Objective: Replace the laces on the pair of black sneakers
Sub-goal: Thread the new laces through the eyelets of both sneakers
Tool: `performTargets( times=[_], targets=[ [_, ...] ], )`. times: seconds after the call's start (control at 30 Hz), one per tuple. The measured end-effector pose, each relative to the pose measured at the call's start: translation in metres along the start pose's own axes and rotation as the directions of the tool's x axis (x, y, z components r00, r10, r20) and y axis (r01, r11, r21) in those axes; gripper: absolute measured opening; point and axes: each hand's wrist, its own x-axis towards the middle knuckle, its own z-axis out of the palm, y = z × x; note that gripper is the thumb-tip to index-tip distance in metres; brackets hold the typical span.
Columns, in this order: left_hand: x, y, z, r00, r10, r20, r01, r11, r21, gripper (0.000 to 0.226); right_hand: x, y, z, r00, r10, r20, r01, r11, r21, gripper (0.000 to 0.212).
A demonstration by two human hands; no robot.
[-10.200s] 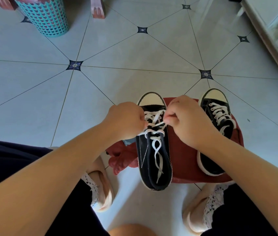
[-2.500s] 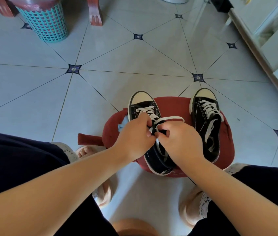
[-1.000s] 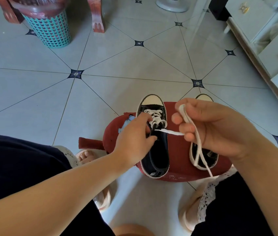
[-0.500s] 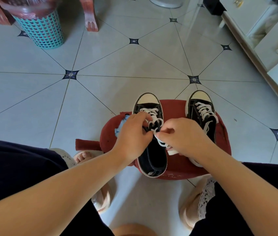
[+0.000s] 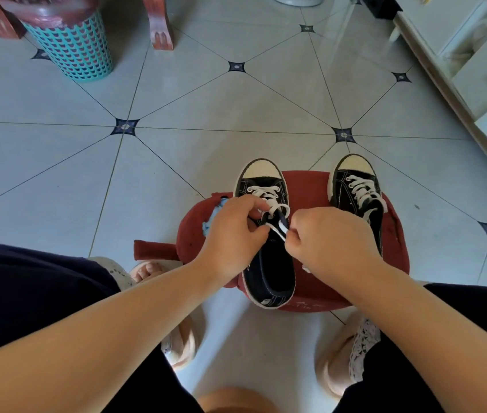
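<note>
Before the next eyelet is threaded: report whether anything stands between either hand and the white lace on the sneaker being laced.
Nothing visible does. The left hand and right hand both pinch the white lace directly, above the open top of the sneaker. The second sneaker stands apart on the red cushion, clear of them.

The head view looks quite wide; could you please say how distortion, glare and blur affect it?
Head view: tile lines bow from the wide lens; a pale sheen streaks the floor top right; the teal basket looks slightly soft; the white lace, left hand and right hand are sharp, evenly lit.
</note>
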Motion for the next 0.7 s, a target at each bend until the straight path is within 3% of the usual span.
performTargets(
  times=[0.1, 0.17, 0.23, 0.37, 0.47, 0.57, 0.63, 0.7],
  targets=[
    [0.000, 0.001, 0.000, 0.999, -0.039, 0.002, 0.039, 0.998, -0.039, 0.027, -0.002, -0.001, -0.003, 0.999, -0.047, 0.026, 0.041, 0.978, 0.202, 0.019],
    [0.000, 0.001, 0.000, 0.997, -0.075, -0.001, 0.075, 0.994, -0.080, 0.025, -0.004, -0.002, -0.009, 0.993, -0.090, 0.081, 0.038, 0.870, 0.491, 0.014],
    [0.000, 0.001, 0.000, 0.994, -0.109, -0.010, 0.108, 0.988, -0.111, 0.025, -0.007, -0.002, -0.013, 0.978, -0.155, 0.139, 0.023, 0.742, 0.670, 0.015],
    [0.000, 0.001, -0.001, 0.989, -0.147, -0.016, 0.143, 0.981, -0.134, 0.027, -0.010, 0.009, -0.017, 0.936, -0.201, 0.290, -0.103, 0.631, 0.769, 0.019],
    [-0.001, 0.003, -0.002, 0.991, -0.131, -0.007, 0.130, 0.986, -0.106, 0.026, -0.009, 0.011, -0.021, 0.928, -0.188, 0.323, -0.173, 0.551, 0.816, 0.029],
    [0.000, 0.006, -0.005, 0.993, -0.115, 0.028, 0.117, 0.989, -0.096, 0.026, -0.003, 0.011, -0.016, 0.918, -0.166, 0.361, -0.317, 0.242, 0.917, 0.040],
    [0.000, 0.006, -0.006, 0.991, -0.130, 0.040, 0.134, 0.985, -0.106, 0.028, 0.003, 0.015, -0.011, 0.901, -0.142, 0.410, -0.418, -0.032, 0.908, 0.033],
    [0.000, 0.006, -0.007, 0.991, -0.129, 0.043, 0.133, 0.986, -0.098, 0.033, 0.007, 0.019, -0.008, 0.892, -0.115, 0.437, -0.452, -0.226, 0.863, 0.029]
  ],
)
